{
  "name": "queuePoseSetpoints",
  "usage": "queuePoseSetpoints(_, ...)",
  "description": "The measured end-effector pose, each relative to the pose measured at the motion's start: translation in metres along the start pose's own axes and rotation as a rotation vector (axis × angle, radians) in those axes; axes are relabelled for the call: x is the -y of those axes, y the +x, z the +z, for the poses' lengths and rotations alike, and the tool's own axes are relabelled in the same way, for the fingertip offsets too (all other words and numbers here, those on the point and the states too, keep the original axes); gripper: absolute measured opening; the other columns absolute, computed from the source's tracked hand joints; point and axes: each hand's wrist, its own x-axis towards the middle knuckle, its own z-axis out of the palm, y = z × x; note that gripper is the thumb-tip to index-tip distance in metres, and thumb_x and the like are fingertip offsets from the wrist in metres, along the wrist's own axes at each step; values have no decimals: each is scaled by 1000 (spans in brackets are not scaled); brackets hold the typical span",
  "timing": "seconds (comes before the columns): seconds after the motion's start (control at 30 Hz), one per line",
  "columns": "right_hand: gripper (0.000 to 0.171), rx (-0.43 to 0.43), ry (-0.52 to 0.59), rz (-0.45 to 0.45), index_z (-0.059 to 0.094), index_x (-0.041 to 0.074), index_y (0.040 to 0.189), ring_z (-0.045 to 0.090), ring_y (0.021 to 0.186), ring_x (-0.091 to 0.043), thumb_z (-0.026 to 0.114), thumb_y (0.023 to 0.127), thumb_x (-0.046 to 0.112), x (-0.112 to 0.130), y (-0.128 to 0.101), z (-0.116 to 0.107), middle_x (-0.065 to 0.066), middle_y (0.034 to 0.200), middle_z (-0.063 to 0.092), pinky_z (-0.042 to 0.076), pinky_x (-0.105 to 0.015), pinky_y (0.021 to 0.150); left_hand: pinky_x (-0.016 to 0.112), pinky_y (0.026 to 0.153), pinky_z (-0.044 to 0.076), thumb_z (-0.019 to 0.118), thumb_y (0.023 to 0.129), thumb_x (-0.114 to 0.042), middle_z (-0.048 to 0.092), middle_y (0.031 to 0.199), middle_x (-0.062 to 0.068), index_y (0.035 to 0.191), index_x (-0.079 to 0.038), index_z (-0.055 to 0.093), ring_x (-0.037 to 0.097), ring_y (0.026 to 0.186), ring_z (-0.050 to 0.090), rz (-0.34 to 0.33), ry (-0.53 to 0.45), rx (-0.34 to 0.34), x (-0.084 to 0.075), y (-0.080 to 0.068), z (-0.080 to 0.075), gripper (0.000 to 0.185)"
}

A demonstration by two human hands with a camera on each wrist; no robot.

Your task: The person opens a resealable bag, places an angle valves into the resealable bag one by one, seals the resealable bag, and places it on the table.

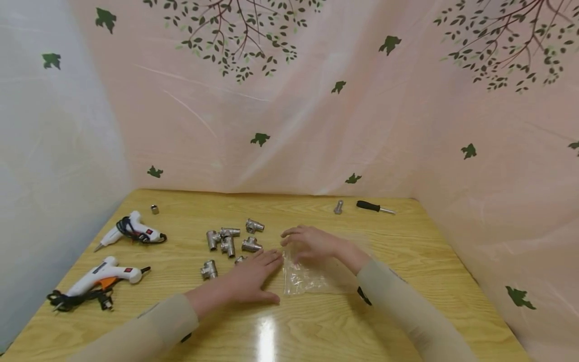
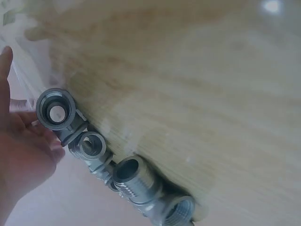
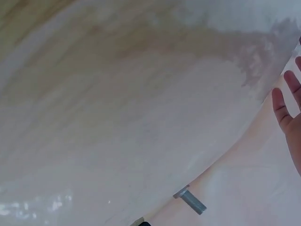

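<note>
My left hand (image 1: 254,277) lies with straight fingers on the table, its fingertips at the left edge of a clear plastic bag (image 1: 307,279). Over that bag hovers my right hand (image 1: 313,243), fingers spread and loosely bent, with nothing seen in its grasp. Several metal tee pipe fittings (image 1: 251,245) lie in a loose group just beyond and left of the left hand; one is partly hidden behind it. In the left wrist view, threaded tee fittings (image 2: 136,181) stand beside the fingers. The right wrist view catches only a few right-hand fingers (image 3: 280,107) at its edge.
Two white glue guns (image 1: 137,230) with black cords lie at the left, near a small metal fitting (image 1: 155,209). At the back right are a metal bolt (image 1: 338,206) and a black-handled screwdriver (image 1: 368,205). Draped cloth (image 1: 289,166) borders the wooden table (image 1: 316,327).
</note>
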Motion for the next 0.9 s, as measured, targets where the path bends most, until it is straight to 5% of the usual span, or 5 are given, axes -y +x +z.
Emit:
queuePoseSetpoints(0.33, 33, 37, 145, -90, 58, 12, 124, 48, 121, -18, 61, 91, 13, -6, 8, 4, -2, 133, 54, 37, -34, 105, 50, 114, 17, 51, 85, -64, 24, 154, 10, 147, -12, 34, 28, 141, 24, 92, -30, 85, 6, 7, -2, 82)
queuePoseSetpoints(0.6, 11, 20, 157, -113, 67, 11, 101, 54, 96, -12, 61, 91, 9, -11, 7, 1, 1, 101, 58, 46, -25, 89, 51, 114, 18, 52, 86, -62, 23, 155, 9, 148, -15, 32, 29, 141, 24, 106, -61, 111, 9, 10, -2, 80)
queuePoseSetpoints(0.77, 10, -18, 227, -97, 69, 11, 92, 54, 100, -12, 59, 92, 7, -11, -4, -9, 0, 104, 56, 47, -27, 91, 52, 113, 19, 50, 89, -60, 18, 156, 12, 147, -19, 34, 32, 141, 22, 77, -93, 84, 8, 11, -2, 74)
queuePoseSetpoints(0.9, 9, -55, 284, -91, 69, 12, 92, 53, 112, -21, 60, 93, 11, -8, -13, -18, -6, 118, 55, 46, -33, 97, 55, 111, 22, 47, 93, -54, 8, 157, 17, 146, -20, 37, 38, 141, 20, 32, -132, -11, 9, 16, -2, 64)
